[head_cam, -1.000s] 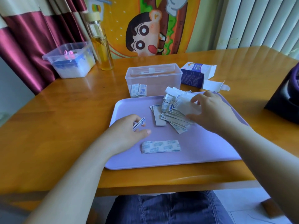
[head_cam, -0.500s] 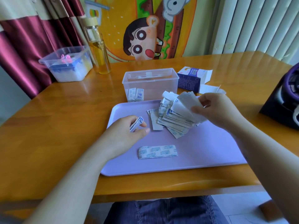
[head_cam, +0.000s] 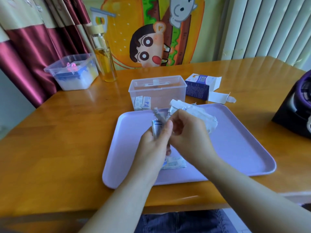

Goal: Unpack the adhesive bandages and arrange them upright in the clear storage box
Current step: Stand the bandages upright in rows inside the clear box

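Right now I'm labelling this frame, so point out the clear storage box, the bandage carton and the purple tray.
clear storage box [head_cam: 168, 96]: head view, bare front wall.
bandage carton [head_cam: 196, 92]: head view, dark blue side face.
purple tray [head_cam: 244, 148]: head view, bare floor near its right rim.

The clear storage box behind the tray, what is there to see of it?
The clear storage box is a rectangular tub of see-through plastic with a thicker rim, upright on the wooden table just beyond the lilac tray. A few wrapped bandages stand at its left end. Left hand and right hand are away from it.
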`<state>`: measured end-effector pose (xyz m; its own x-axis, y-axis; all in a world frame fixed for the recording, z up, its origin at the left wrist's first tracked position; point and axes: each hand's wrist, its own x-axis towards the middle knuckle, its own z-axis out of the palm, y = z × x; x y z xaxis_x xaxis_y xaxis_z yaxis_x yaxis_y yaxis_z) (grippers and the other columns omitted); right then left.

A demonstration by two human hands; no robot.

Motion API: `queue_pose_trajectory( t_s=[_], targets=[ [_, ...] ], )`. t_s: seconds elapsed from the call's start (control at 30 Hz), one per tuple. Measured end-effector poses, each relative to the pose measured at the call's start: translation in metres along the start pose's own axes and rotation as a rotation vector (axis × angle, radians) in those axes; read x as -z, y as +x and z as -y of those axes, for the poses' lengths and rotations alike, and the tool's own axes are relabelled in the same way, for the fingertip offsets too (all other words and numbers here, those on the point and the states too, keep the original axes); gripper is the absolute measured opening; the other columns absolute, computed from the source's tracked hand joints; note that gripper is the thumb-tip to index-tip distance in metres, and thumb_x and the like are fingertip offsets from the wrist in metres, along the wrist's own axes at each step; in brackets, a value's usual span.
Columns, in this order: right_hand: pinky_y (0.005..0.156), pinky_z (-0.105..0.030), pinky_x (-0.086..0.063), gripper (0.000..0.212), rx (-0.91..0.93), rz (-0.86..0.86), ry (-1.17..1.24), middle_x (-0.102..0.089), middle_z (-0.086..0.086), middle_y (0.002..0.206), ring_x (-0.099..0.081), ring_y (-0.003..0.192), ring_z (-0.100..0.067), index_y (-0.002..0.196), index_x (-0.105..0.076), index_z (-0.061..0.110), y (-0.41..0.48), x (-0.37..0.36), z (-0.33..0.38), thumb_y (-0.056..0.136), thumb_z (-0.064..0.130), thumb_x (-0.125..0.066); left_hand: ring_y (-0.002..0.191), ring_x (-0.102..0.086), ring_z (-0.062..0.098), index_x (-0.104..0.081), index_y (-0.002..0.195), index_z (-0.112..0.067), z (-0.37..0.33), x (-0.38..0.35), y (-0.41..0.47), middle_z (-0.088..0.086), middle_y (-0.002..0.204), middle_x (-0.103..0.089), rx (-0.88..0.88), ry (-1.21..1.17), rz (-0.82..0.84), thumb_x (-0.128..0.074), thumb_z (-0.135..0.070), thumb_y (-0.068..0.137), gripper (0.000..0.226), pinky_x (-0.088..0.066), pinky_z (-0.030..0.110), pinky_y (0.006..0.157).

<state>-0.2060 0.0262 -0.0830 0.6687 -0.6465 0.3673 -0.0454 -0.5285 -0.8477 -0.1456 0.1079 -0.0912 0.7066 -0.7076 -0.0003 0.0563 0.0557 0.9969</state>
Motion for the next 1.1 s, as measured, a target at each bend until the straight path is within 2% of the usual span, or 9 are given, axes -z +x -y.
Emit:
queue_pose_trajectory(
  t_s=[0.13, 0.27, 0.47, 0.63, 0.7, 0.83, 0.9, 1.0, 1.1],
  targets=[
    [0.043, -0.012, -0.04, 0.023, 0.037, 0.121, -0.006, -0.053, 0.008, 0.05, -0.056, 0.041, -0.005, 0.074, -0.053, 0.012, -0.002, -0.003, 0.003, 0.07, -0.011, -0.053, 0.044, -0.032, 0.009, -0.053, 0.072, -0.014, 0.002, 0.004, 0.0, -0.004, 0.05, -0.038, 0.024, -0.071, 0.012, -0.051, -0.023, 0.095, 0.025, -0.031, 0.022, 0.045],
    [0.057, -0.011, -0.043, 0.016, 0.074, 0.352, -0.075, -0.061, 0.011, 0.065, -0.056, 0.058, 0.0, 0.092, -0.065, 0.022, 0.004, 0.013, 0.004, 0.079, 0.015, -0.071, 0.039, -0.026, 0.007, -0.053, 0.073, -0.011, -0.003, 0.012, 0.001, -0.001, 0.05, -0.034, 0.151, -0.291, 0.042, -0.043, -0.012, 0.096, 0.025, -0.026, 0.019, 0.04],
    [0.051, -0.011, -0.041, 0.029, -0.07, 0.139, -0.054, -0.059, 0.009, 0.085, -0.05, 0.057, -0.004, 0.1, -0.062, 0.026, 0.015, 0.019, -0.006, 0.075, 0.035, -0.074, 0.036, -0.034, 0.003, -0.059, 0.1, -0.007, -0.009, 0.02, 0.001, -0.007, 0.04, -0.044, 0.132, -0.194, 0.173, -0.039, -0.007, 0.097, 0.02, -0.023, 0.016, 0.041],
    [0.051, -0.019, -0.041, 0.021, -0.258, 0.27, 0.315, -0.062, -0.006, 0.067, -0.053, 0.055, -0.01, 0.081, -0.064, 0.0, 0.015, 0.013, -0.014, 0.079, 0.019, -0.073, 0.047, -0.058, 0.004, -0.064, 0.107, -0.008, -0.008, 0.026, 0.001, -0.003, 0.062, -0.067, 0.087, -0.083, 0.136, -0.05, -0.009, 0.094, 0.019, -0.034, 0.013, 0.04],
    [0.05, -0.018, -0.04, 0.013, -0.314, 0.261, 0.439, -0.058, -0.004, 0.061, -0.05, 0.048, -0.01, 0.073, -0.063, 0.003, 0.016, 0.011, -0.019, 0.082, 0.011, -0.069, 0.054, -0.062, 0.006, -0.065, 0.106, -0.011, -0.007, 0.029, 0.001, -0.001, 0.072, -0.07, 0.084, -0.048, 0.119, -0.054, -0.008, 0.091, 0.019, -0.037, 0.013, 0.042],
    [0.073, -0.039, -0.044, 0.021, -0.412, 0.292, 0.625, -0.062, -0.017, 0.076, -0.053, 0.071, -0.03, 0.057, -0.068, 0.016, 0.016, 0.01, -0.027, 0.077, 0.014, -0.072, 0.04, -0.052, 0.003, -0.063, 0.101, -0.011, -0.007, 0.031, 0.0, -0.009, 0.049, -0.06, 0.069, 0.001, 0.11, -0.051, -0.004, 0.092, 0.016, -0.036, 0.014, 0.044],
    [0.073, -0.036, -0.055, 0.028, -0.441, 0.324, 0.719, -0.068, -0.013, 0.076, -0.065, 0.072, -0.026, 0.054, -0.069, 0.015, 0.015, 0.012, -0.027, 0.081, 0.009, -0.064, 0.048, -0.057, 0.003, -0.066, 0.099, -0.015, -0.006, 0.033, 0.003, -0.009, 0.062, -0.068, 0.057, 0.066, 0.075, -0.056, -0.009, 0.091, 0.014, -0.038, 0.015, 0.046],
    [0.072, -0.035, -0.059, 0.029, -0.429, 0.334, 0.771, -0.071, -0.01, 0.079, -0.069, 0.074, -0.021, 0.056, -0.071, 0.014, 0.014, 0.015, -0.027, 0.082, 0.007, -0.06, 0.067, -0.066, 0.008, -0.07, 0.095, -0.021, -0.004, 0.037, 0.007, -0.005, 0.086, -0.075, 0.059, 0.145, 0.012, -0.064, -0.016, 0.087, 0.011, -0.041, 0.019, 0.054],
    [0.083, -0.043, -0.056, 0.026, -0.41, 0.295, 0.68, -0.072, -0.01, 0.081, -0.069, 0.078, -0.024, 0.062, -0.072, 0.015, 0.013, 0.014, -0.027, 0.084, 0.005, -0.061, 0.063, -0.066, 0.006, -0.068, 0.091, -0.023, -0.003, 0.034, 0.01, -0.009, 0.075, -0.073, 0.06, 0.183, 0.0, -0.063, -0.018, 0.088, 0.008, -0.042, 0.021, 0.057]
  ],
)
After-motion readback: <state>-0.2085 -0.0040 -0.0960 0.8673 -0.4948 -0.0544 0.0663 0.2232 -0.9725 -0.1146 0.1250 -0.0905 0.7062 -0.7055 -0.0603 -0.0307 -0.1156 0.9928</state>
